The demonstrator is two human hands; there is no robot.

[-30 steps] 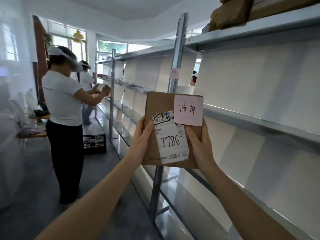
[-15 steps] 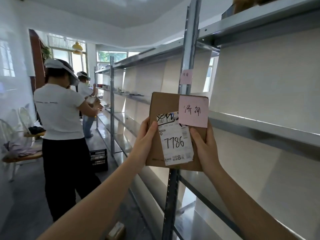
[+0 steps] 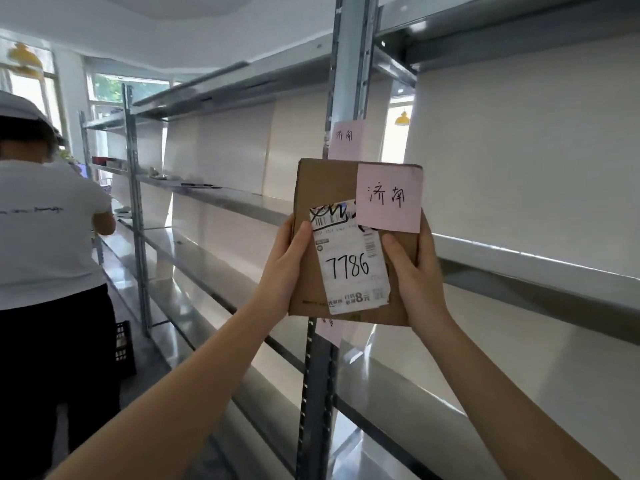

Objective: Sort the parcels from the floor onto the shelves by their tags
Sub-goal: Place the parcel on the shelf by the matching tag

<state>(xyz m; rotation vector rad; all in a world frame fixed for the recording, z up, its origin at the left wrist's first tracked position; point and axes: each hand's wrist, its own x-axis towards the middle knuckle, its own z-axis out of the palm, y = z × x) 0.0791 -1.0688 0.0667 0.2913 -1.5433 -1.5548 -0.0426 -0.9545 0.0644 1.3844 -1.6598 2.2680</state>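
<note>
- The brown parcel (image 3: pixel 332 199) is held upright in front of the grey shelf post (image 3: pixel 349 81), gripped at both lower sides.
- The left hand (image 3: pixel 289 268) is closed around the parcel's left edge; its thumb is pressed flat on the front, beside the white label (image 3: pixel 351 268) marked 7786, and the other fingers are hidden behind the cardboard.
- The right hand (image 3: pixel 414 275) is clamped on the right edge in the same way, thumb laid on the front and touching the label's right side.
- A pink note (image 3: pixel 389 197) is stuck on the parcel's upper right corner.
- A matching pink tag (image 3: pixel 346 138) is seen on the post just above the parcel; another pink slip (image 3: pixel 330 329) shows on the post just below it.
- Bare metal shelves (image 3: pixel 540 271) run to either side of the post.
- Another person in a white shirt (image 3: pixel 45 230) is seen well left of the post, with a black crate (image 3: pixel 124 348) near their legs.
</note>
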